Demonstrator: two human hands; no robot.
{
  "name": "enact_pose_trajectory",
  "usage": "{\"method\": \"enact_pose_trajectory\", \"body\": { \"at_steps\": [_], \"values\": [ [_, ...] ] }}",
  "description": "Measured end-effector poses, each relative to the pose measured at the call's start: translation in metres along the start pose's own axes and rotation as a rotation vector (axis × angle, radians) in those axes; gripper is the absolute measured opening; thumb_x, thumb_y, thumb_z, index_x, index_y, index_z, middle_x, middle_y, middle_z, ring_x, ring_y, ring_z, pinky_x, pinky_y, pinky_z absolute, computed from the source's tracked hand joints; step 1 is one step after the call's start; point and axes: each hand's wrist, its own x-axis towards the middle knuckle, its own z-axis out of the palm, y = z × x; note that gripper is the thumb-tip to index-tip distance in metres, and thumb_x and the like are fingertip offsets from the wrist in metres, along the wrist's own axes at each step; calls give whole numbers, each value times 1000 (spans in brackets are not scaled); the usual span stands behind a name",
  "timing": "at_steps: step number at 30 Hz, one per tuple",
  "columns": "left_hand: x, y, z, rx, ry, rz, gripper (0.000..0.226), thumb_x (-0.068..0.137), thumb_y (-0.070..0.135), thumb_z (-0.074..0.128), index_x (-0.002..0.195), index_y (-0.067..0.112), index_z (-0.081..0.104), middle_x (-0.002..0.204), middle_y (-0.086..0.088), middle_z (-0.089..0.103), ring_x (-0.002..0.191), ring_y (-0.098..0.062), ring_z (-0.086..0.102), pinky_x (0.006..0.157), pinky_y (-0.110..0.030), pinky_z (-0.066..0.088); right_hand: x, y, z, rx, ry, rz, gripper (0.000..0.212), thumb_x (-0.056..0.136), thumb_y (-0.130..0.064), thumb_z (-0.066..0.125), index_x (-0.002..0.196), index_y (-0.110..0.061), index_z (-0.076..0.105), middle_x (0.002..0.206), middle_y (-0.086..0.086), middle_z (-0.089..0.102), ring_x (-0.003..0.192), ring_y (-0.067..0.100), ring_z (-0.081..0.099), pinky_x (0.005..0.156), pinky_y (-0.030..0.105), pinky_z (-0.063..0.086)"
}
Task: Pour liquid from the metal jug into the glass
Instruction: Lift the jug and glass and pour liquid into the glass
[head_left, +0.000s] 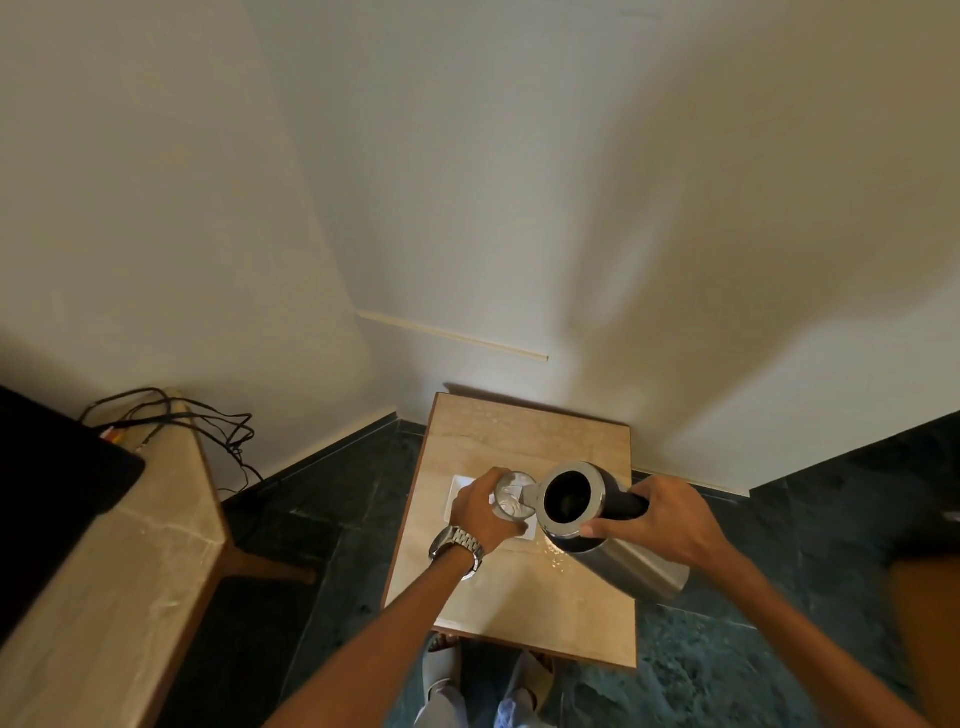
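Now pouring. We take the clear round drinking glass (511, 496) as landmark. It stands on a flat white square mat (460, 493), itself on the small pale wood-topped table (524, 431) set near the white wall's foot. Our left hand (480, 506) is wrapped round the glass on its near-left side, judged there to steady it against the spout's nudge. Just right of the glass, touching or nearly touching its rim, is the spout of the brushed cylindrical metal jug (613, 545). The jug is tipped toward the glass, mouth open toward us, its body slanting down and away to the right. Our right hand (660, 519) is closed on the jug's black handle, thumb pressed on the rim band, likely to control the tilt. Liquid seems to swirl inside the glass; level unclear. Below-right of the glass, a wet gleam on the table: possibly a spill.
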Motion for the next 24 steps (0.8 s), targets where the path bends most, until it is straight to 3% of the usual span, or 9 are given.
{"method": "enact_pose_trajectory", "body": {
  "at_steps": [3, 7, 11, 17, 24],
  "values": [
    [-3, 1, 2, -2, -2, 3, 74, 65, 25, 92, 131, 27, 59, 122, -1, 71, 100, -14, 61, 81, -22, 50, 0, 3, -1, -14, 4, -20, 80, 37, -100, 60, 50, -22, 61, 37, -9, 55, 33, 2, 49, 41, 14, 35],
    [-4, 2, 5, -10, 0, -5, 73, 65, 25, 93, 130, 25, 60, 123, -2, 72, 110, -24, 68, 88, -28, 56, -1, 8, 0, -32, -8, -33, 85, 38, -101, 60, 54, -18, 65, 42, -3, 60, 36, 5, 50, 44, 20, 41],
    [-6, 2, 6, 4, -13, 4, 73, 66, 28, 93, 130, 24, 59, 124, -3, 72, 112, -26, 68, 96, -38, 59, 0, 8, 0, -48, -33, -28, 87, 37, -103, 57, 55, -18, 65, 41, -4, 58, 36, 5, 49, 44, 19, 40],
    [-8, 3, 8, 17, -23, 4, 73, 66, 29, 93, 130, 23, 59, 124, -3, 72, 113, -26, 67, 99, -41, 58, 0, 6, -1, -70, -76, -18, 83, 38, -99, 56, 61, -20, 67, 50, -3, 66, 42, 8, 57, 47, 19, 46],
    [-10, 4, 10, 18, -35, -3, 74, 67, 28, 93, 131, 21, 58, 124, -5, 72, 113, -28, 67, 99, -43, 58, 3, 2, -3, -152, -98, -10, 72, 51, -87, 72, 66, -17, 69, 56, 1, 70, 47, 12, 59, 50, 23, 47]
  ]
}}
